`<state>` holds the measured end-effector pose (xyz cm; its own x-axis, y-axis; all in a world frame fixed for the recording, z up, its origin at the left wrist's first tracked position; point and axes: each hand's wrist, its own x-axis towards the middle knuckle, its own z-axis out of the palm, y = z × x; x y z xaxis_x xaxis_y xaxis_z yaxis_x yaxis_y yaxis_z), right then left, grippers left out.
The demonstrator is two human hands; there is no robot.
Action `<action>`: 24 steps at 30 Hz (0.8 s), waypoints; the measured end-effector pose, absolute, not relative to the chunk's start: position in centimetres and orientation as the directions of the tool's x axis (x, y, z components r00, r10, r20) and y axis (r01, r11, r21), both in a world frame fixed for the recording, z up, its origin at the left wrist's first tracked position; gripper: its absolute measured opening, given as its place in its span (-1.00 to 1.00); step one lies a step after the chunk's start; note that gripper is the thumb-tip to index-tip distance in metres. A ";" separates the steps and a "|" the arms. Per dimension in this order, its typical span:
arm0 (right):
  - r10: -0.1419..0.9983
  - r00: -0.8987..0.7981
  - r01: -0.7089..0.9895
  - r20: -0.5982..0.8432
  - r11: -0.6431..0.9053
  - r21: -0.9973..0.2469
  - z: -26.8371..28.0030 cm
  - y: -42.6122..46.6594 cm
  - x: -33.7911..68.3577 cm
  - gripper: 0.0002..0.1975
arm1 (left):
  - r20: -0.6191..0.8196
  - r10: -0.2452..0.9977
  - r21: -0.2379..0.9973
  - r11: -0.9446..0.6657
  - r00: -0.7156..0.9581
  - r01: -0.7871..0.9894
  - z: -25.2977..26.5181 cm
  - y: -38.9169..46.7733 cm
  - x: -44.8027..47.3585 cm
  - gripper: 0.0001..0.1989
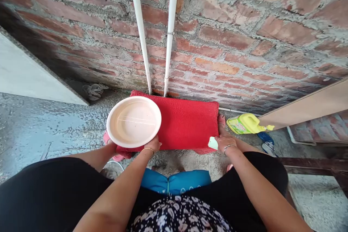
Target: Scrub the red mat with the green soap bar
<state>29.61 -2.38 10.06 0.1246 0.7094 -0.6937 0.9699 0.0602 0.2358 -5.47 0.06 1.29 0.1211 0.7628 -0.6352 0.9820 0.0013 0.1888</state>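
A pale cream basin (pixel 136 121) stands on the left end of a red textured mat (pixel 190 123), which is spread over a low flat support. Clear liquid, probably water, lies in the basin. My left hand (pixel 152 144) is at the basin's lower right side, its fingers curled against the rim and partly hidden under it. At the mat's right front corner, my right hand (pixel 226 140) grips a pale green block (pixel 213 143) that looks like a bar of soap.
A yellow detergent jug (pixel 246 124) stands right of the mat. Two white pipes (pixel 169 36) run down the brick wall (pixel 223 40) behind. A grey rag (pixel 94 90) lies on the wet floor (pixel 54 123) at left. Blue fabric (pixel 176 181) shows between my knees.
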 end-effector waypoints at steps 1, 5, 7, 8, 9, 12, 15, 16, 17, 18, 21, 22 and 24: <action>0.718 0.087 0.975 -0.691 0.080 0.207 10.1 -2.3 28.5 -0.54 | -0.621 0.773 0.177 -0.021 0.129 0.984 1.2 0.0 -5.6 -0.52; 0.769 -0.184 0.966 -0.612 0.257 0.032 8.7 -1.9 19.5 -0.54 | -0.688 0.707 0.116 -0.113 0.162 0.987 1.3 -0.7 -6.3 -0.58; 0.785 -0.291 0.947 -0.548 0.318 -0.047 7.5 -1.8 14.4 -0.54 | -0.760 0.625 0.120 -0.135 0.179 0.983 1.4 -1.3 -6.7 -0.62; 0.793 -0.325 0.939 -0.516 0.335 -0.077 7.0 -1.7 12.1 -0.53 | -0.784 0.593 0.126 -0.141 0.186 0.982 1.5 -1.7 -6.9 -0.63; 0.798 -0.348 0.933 -0.491 0.345 -0.100 6.4 -1.6 10.3 -0.53 | -0.798 0.571 0.133 -0.144 0.192 0.981 1.5 -2.1 -7.0 -0.64; 0.791 -0.365 0.929 -0.491 0.345 -0.134 5.3 -1.2 8.0 -0.52 | -0.814 0.544 0.136 -0.163 0.204 0.977 1.6 -2.8 -7.3 -0.63; 0.768 -0.326 0.940 -0.551 0.328 -0.098 5.5 -1.3 11.2 -0.49 | -0.818 0.533 0.134 -0.187 0.215 0.973 1.5 -2.9 -7.3 -0.58; 0.767 -0.291 0.948 -0.572 0.311 -0.065 5.9 -1.5 13.1 -0.48 | -0.820 0.527 0.137 -0.193 0.221 0.972 1.4 -2.9 -7.2 -0.57; 0.768 -0.243 0.958 -0.592 0.287 -0.020 6.4 -1.8 15.2 -0.47 | -0.823 0.521 0.144 -0.196 0.227 0.970 1.3 -2.9 -7.0 -0.56; 0.768 -0.179 0.967 -0.615 0.252 0.034 7.0 -2.1 17.4 -0.48 | -0.826 0.513 0.152 -0.195 0.233 0.969 1.1 -3.0 -6.8 -0.55; 0.747 0.012 0.963 -0.664 0.169 0.208 8.7 -2.5 22.6 -0.56 | -0.841 0.489 0.167 -0.172 0.231 0.971 0.3 -3.5 -6.2 -0.55; 0.746 0.042 0.958 -0.665 0.160 0.240 9.2 -2.6 23.4 -0.57 | -0.848 0.480 0.166 -0.160 0.224 0.973 0.0 -3.6 -6.1 -0.56; 0.756 0.021 0.956 -0.655 0.177 0.234 9.7 -2.7 23.1 -0.55 | -0.858 0.469 0.167 -0.134 0.211 0.977 -0.8 -3.9 -6.5 -0.60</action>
